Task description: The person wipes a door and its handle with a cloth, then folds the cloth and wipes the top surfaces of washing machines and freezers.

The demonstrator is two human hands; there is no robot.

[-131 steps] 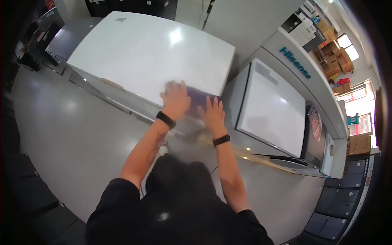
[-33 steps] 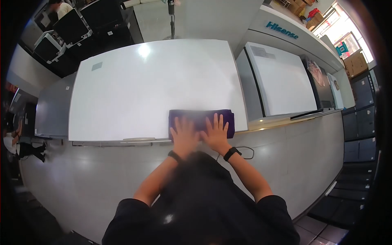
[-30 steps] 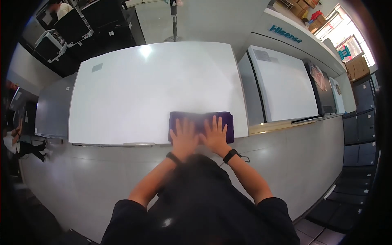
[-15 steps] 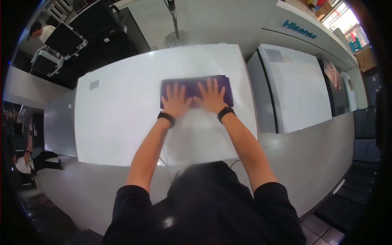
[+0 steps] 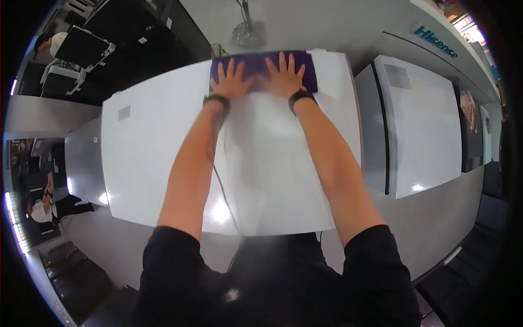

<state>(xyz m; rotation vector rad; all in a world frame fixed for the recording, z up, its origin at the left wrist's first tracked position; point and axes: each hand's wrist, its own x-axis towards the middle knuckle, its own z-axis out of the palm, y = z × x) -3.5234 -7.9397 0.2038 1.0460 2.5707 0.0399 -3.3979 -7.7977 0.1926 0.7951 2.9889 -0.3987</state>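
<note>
A folded purple cloth (image 5: 255,66) lies at the far edge of a large glossy white panel (image 5: 158,147). My left hand (image 5: 231,83) rests flat on the left half of the cloth, fingers spread. On its right half, my right hand (image 5: 285,79) presses down the same way, palm flat and fingers apart. Both arms stretch forward, and each wrist wears a dark band. A small grey label (image 5: 124,113) is stuck on the panel's left part. A thin cable (image 5: 222,188) runs along my left forearm towards my body.
To the right stands another white-topped unit (image 5: 425,125) with a grey label, beside a counter marked Hisense (image 5: 434,41). A stand with a round base (image 5: 248,35) is beyond the far edge. Dark appliances (image 5: 147,49) fill the back left; people (image 5: 46,210) are at the left.
Both hands have slid forward with the cloth, from the panel's middle to its far edge. The arms reach out further, and the view has shifted slightly.
</note>
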